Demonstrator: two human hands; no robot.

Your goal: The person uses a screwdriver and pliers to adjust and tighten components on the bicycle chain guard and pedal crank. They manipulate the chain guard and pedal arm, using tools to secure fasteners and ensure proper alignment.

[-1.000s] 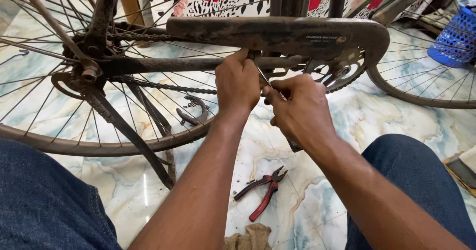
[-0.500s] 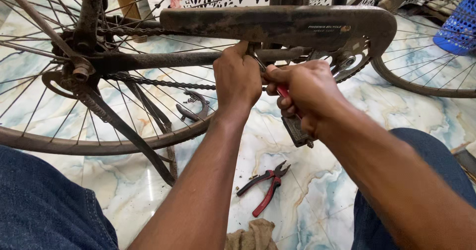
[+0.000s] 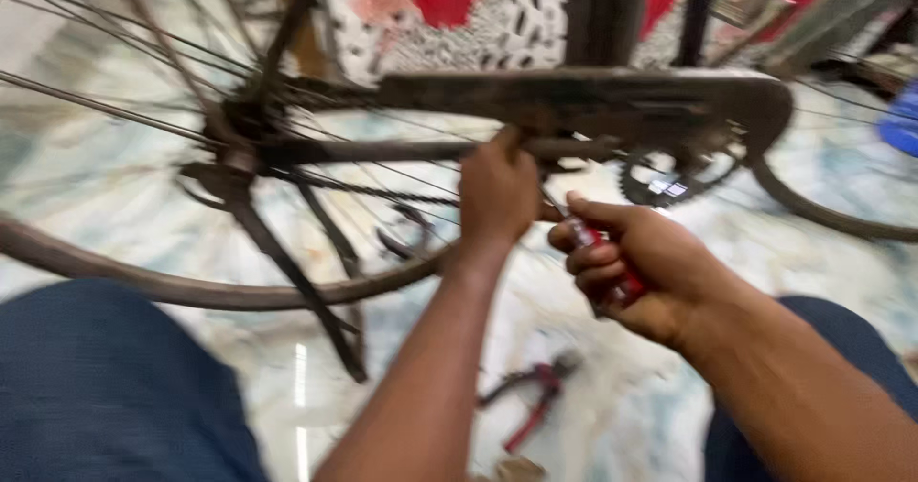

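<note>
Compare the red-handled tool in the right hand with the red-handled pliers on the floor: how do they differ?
The red-handled tool is gripped in the right hand, raised near the chain guard; the pliers lie loose on the marble floor, untouched. The tool shows one straight handle with a thin shaft; the pliers have two spread handles. Both have red grips and are blurred.

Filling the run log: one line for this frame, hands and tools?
left hand: grips bicycle frame bar | right hand: holds red-handled screwdriver | floor: pliers | image: blurred
</note>
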